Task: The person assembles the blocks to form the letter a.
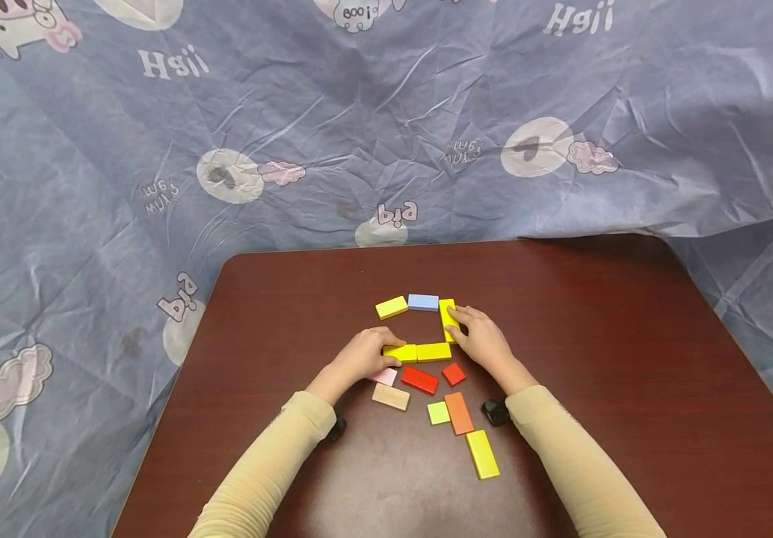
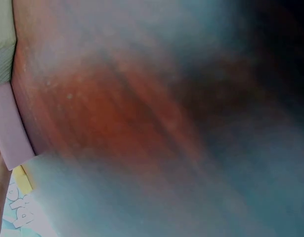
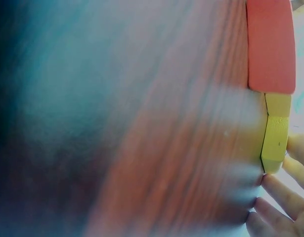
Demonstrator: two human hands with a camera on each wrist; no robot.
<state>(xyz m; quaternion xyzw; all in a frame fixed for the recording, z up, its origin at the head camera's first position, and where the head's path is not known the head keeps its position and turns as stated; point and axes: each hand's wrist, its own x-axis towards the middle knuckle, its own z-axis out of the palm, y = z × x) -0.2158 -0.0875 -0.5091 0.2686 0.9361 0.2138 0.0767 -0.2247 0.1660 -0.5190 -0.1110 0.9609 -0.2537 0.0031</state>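
In the head view, my left hand (image 1: 362,353) pinches the left end of a yellow block (image 1: 401,353), fingers at its far side and thumb at its near side. That block lies end to end with a second yellow block (image 1: 433,352). My right hand (image 1: 484,340) touches a standing-lengthwise yellow block (image 1: 448,317) along its right side, fingertips near the far part and thumb nearer. A blue block (image 1: 423,302) and another yellow block (image 1: 392,307) lie at the back. A pink block (image 1: 385,376) is partly covered by my left hand.
Nearer on the brown table (image 1: 279,299) lie a red block (image 1: 420,379), a small red block (image 1: 454,373), a wooden block (image 1: 391,397), a green block (image 1: 438,412), an orange block (image 1: 458,413) and a yellow block (image 1: 483,454). A patterned cloth (image 1: 359,149) hangs behind.
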